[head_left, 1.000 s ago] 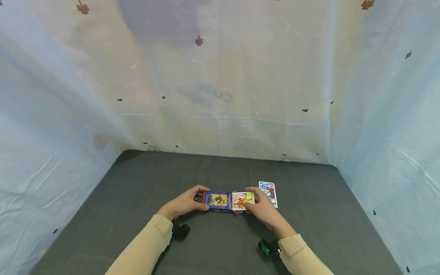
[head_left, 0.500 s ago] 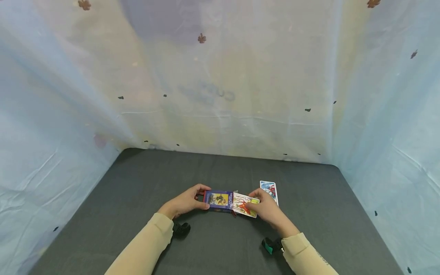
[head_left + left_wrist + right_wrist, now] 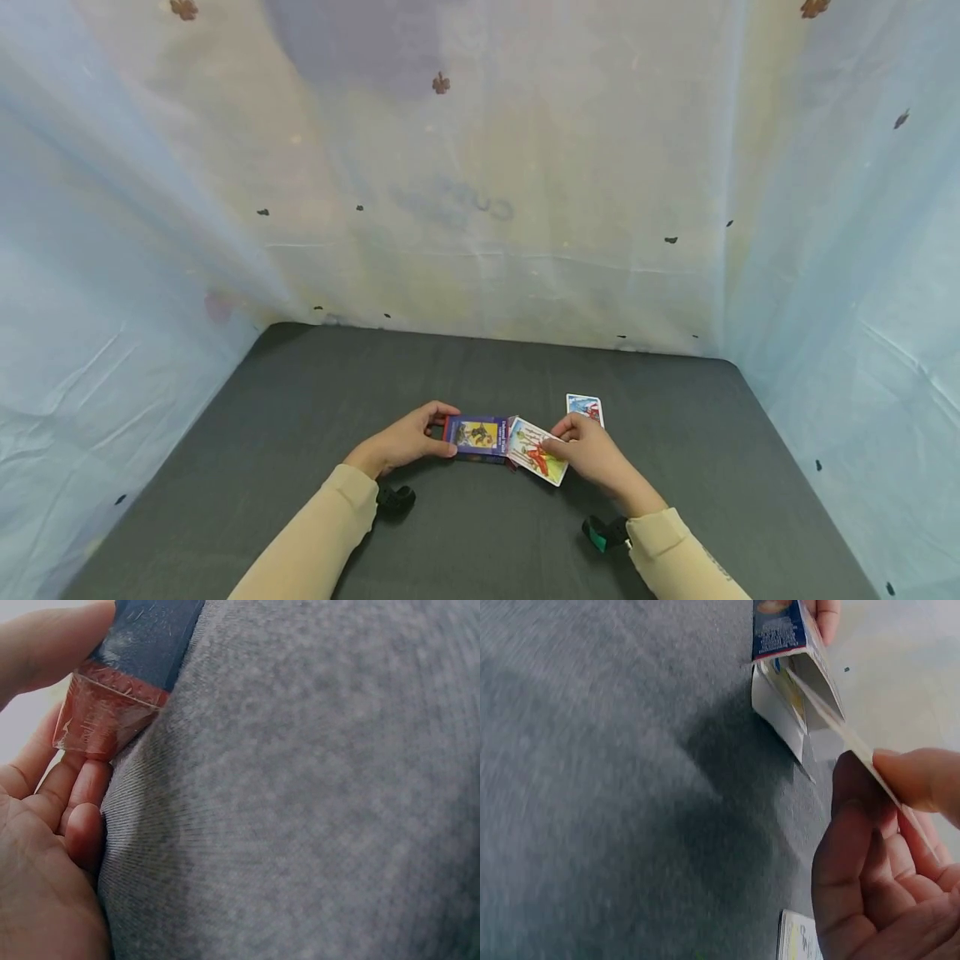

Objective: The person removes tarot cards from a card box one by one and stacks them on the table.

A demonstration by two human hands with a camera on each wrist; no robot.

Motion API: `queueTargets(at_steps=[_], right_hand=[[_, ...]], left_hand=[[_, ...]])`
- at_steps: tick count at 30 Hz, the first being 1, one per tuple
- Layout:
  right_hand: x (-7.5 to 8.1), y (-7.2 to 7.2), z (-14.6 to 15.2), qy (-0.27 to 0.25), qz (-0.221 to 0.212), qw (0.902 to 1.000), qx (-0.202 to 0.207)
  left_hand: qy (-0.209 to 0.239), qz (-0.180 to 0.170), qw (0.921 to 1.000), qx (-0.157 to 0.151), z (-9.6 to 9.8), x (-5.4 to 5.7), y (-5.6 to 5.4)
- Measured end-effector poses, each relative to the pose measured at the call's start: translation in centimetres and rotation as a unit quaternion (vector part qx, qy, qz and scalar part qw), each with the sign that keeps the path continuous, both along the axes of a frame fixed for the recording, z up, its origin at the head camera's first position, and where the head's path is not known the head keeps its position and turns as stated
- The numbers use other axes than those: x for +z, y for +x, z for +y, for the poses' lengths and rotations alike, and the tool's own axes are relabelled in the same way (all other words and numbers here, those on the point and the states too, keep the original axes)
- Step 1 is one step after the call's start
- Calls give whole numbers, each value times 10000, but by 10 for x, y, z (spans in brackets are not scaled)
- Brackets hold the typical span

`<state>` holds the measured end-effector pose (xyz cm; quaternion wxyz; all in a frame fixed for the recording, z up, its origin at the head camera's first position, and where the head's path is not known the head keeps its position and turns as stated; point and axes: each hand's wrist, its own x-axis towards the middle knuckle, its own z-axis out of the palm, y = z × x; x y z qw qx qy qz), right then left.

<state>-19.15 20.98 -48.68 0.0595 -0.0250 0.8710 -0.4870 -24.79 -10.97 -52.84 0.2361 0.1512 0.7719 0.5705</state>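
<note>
A blue and red card box (image 3: pixel 476 437) with a yellow picture panel lies flat on the grey table. My left hand (image 3: pixel 405 440) grips its left end, thumb on the near side and fingers round the far side; the left wrist view shows the red end (image 3: pixel 112 712) between them. At the box's right end the flap (image 3: pixel 776 705) hangs open. My right hand (image 3: pixel 596 458) pinches an illustrated card (image 3: pixel 538 451) between thumb and fingers. In the right wrist view the card is seen nearly edge-on, its far end at the box's mouth.
Another picture card (image 3: pixel 583 406) lies behind my right hand, partly covered by it. Black wrist straps (image 3: pixel 394 502) sit below the cuffs. A pale patterned curtain (image 3: pixel 480 167) closes off the table (image 3: pixel 420 367) at the back and sides.
The card in my right hand has come further out to the right and turned, its right end now nearer me. My left hand and the box stay in nearly the same place.
</note>
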Motion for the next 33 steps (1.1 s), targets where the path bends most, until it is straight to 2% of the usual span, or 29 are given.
queueTargets(at_steps=[6,12,16,23,33], right_hand=[[4,1,11,-33,-33,9998,-169],[-1,0,24,12,40,9994,-357],[-4,-1,33,29,2,9982,-593],[-5,-5,46,-317,-170,9931,-1114],[-2,-16,68,-212,-210,9917,-1254]], left_hand=[[-2,27,10000,-15,0,0,-1],[-13,104,9999,-35,0,1,-2],[-55,95,9999,-10,-1,1,0],[-14,51,10000,-18,0,1,1],[-45,72,10000,3,-1,-1,1]])
